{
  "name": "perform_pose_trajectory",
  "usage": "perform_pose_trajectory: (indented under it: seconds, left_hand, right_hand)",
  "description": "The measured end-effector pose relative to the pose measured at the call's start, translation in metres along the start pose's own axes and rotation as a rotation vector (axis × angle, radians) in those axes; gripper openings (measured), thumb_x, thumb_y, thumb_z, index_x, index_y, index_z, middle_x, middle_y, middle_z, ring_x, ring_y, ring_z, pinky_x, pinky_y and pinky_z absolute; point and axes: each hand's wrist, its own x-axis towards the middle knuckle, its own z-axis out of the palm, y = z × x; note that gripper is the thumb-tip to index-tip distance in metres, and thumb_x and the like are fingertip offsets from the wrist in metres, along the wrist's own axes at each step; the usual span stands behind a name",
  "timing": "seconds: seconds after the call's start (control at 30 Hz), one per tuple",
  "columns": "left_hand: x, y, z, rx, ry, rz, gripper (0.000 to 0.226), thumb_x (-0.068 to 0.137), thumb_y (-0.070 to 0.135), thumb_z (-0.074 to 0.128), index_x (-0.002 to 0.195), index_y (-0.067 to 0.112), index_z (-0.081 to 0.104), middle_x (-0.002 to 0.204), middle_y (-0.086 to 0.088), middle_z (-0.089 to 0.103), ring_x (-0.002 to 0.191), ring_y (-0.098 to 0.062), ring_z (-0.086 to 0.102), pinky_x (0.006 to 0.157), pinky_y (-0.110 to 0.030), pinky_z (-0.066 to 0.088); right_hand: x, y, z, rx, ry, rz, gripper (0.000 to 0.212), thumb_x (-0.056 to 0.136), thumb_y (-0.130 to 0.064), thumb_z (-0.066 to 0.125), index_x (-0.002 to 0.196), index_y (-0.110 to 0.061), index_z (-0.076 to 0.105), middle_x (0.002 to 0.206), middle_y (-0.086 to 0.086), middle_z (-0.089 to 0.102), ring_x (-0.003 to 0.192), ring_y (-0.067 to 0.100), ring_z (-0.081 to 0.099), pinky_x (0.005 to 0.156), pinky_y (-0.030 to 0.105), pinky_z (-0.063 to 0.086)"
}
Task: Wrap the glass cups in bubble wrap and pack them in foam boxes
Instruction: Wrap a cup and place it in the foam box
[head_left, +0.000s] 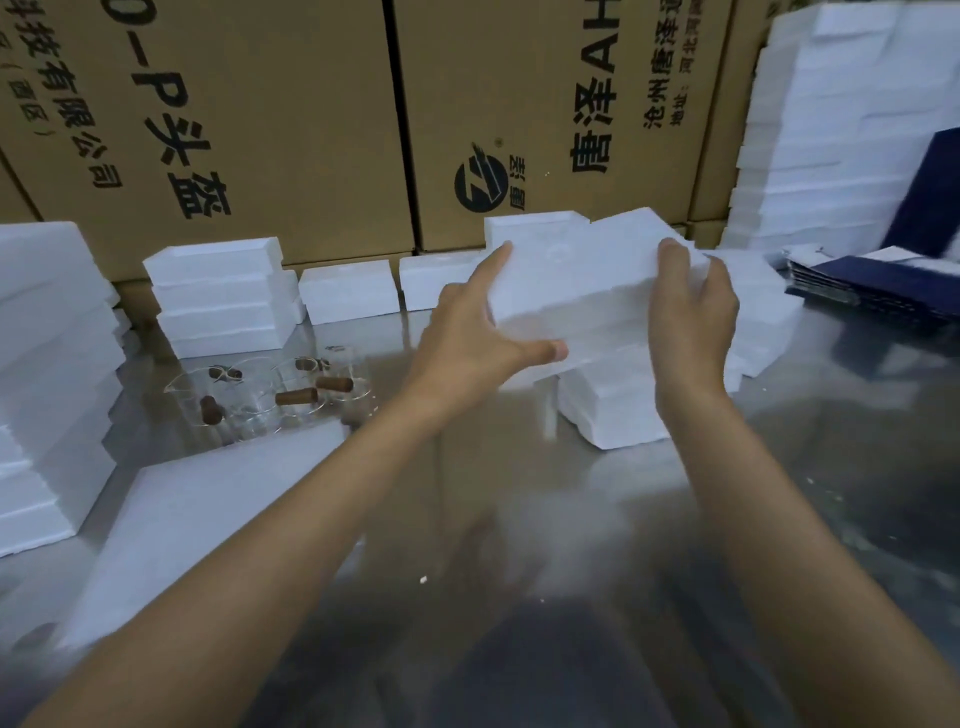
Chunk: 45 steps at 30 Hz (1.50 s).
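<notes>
The left hand has its fingers spread wide: the forefinger lies straight along the left end of a white foam box while the thumb hooks under its near edge, so the box is pinched between them. The right hand curls its fingers over the box's far right edge, the palm against the right end. Gripped at both ends like this, the box stays level and its brittle edges are spared; it looks lifted clear of the foam box stack beneath it, probably to bring it to the working area, though blur makes the gap hard to judge.

The glass cups, with brown handles, stand bare in a cluster on the shiny bench, left of the hands and near a short pile of foam halves; they appear not yet wrapped, and I cannot make out bubble wrap for certain. A flat white foam sheet lies just in front of the cups. More foam rises in tall stacks at far left and far right, within easy reach. Printed cardboard cartons wall the back, and dark blue flat packs lie at right.
</notes>
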Motion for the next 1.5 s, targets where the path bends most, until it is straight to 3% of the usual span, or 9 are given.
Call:
perform_pose_trajectory:
  seconds: [0.07,0.27,0.63,0.83,0.97,1.1,1.27,1.4,1.5]
  left_hand:
    - [0.025,0.014,0.022,0.009,-0.024,-0.009,0.113,0.060,0.051,0.089,0.152,0.047,0.024,0.130,0.011,0.037,0.104,-0.003,0.038,0.073,-0.010,0.027]
    - [0.079,0.018,0.079,0.062,-0.112,-0.074,0.114,0.063,0.043,0.091,0.155,0.037,0.023,0.139,-0.009,0.038,0.127,-0.028,0.047,0.096,-0.032,0.040]
    - [0.113,-0.013,0.108,-0.029,-0.066,-0.102,0.099,0.078,0.035,0.084,0.155,0.031,0.022,0.138,-0.009,0.035,0.125,-0.028,0.048,0.099,-0.032,0.040]
    - [0.105,-0.024,0.093,-0.097,-0.106,-0.124,0.111,0.076,0.041,0.084,0.158,0.030,0.009,0.153,-0.006,0.025,0.137,-0.023,0.038,0.102,-0.027,0.035]
    - [0.095,-0.042,0.068,-0.066,-0.136,-0.151,0.097,0.081,0.037,0.080,0.155,0.027,0.018,0.148,-0.006,0.030,0.136,-0.021,0.039,0.099,-0.029,0.039]
    - [0.084,-0.074,0.043,0.314,-0.378,-0.299,0.064,0.090,0.034,0.065,0.146,0.018,0.039,0.142,-0.006,0.043,0.125,-0.027,0.050,0.088,-0.028,0.040]
    - [0.063,-0.120,0.038,0.477,-0.521,-0.334,0.046,0.097,0.030,0.051,0.137,0.008,0.050,0.136,-0.014,0.054,0.127,-0.032,0.051,0.105,-0.039,0.043]
    - [0.054,-0.153,0.047,0.680,-0.444,-0.251,0.065,0.104,0.051,0.025,0.159,0.021,0.013,0.167,-0.002,0.005,0.154,-0.022,0.003,0.124,-0.043,0.003]
    - [0.062,-0.166,0.056,0.715,-0.372,-0.221,0.066,0.103,0.055,0.017,0.160,0.023,0.006,0.168,0.000,-0.004,0.154,-0.018,-0.006,0.123,-0.043,-0.005]
  right_hand:
    - [0.033,0.001,-0.011,-0.101,0.017,-0.005,0.036,0.091,-0.050,0.047,0.116,-0.025,0.054,0.111,-0.009,0.060,0.107,0.017,0.056,0.088,0.034,0.046]
    - [0.106,0.037,-0.024,-0.459,0.011,0.031,0.044,0.098,-0.046,0.042,0.125,-0.010,0.043,0.129,0.012,0.056,0.107,0.030,0.054,0.086,0.035,0.041]
    - [0.158,0.067,-0.004,-0.631,-0.076,-0.033,0.059,0.097,-0.056,0.046,0.134,-0.009,0.047,0.136,0.013,0.053,0.122,0.033,0.052,0.086,0.033,0.037]
    - [0.129,0.047,0.012,-0.782,0.077,-0.424,0.039,0.096,-0.035,0.052,0.122,-0.006,0.051,0.131,0.017,0.047,0.125,0.035,0.042,0.099,0.044,0.035]
    - [0.091,0.032,0.034,-0.685,-0.137,-0.651,0.028,0.090,-0.018,0.053,0.117,-0.009,0.056,0.125,0.012,0.050,0.118,0.028,0.046,0.096,0.039,0.037]
    - [0.045,0.029,0.067,-0.694,-0.467,-0.729,0.020,0.090,-0.013,0.054,0.108,-0.009,0.061,0.113,0.009,0.058,0.109,0.028,0.050,0.089,0.039,0.042]
    - [0.005,0.056,0.117,-0.977,-0.834,-0.750,0.036,0.087,-0.013,0.050,0.123,-0.013,0.057,0.125,0.006,0.058,0.116,0.025,0.047,0.097,0.035,0.037]
    - [0.028,0.059,0.159,-1.074,-0.814,-0.630,0.049,0.090,-0.016,0.051,0.138,-0.007,0.044,0.141,0.011,0.047,0.130,0.029,0.039,0.107,0.039,0.036]
    - [0.063,0.053,0.191,-1.113,-0.732,-0.549,0.058,0.090,-0.016,0.055,0.143,-0.004,0.035,0.146,0.015,0.040,0.134,0.032,0.035,0.106,0.040,0.037]
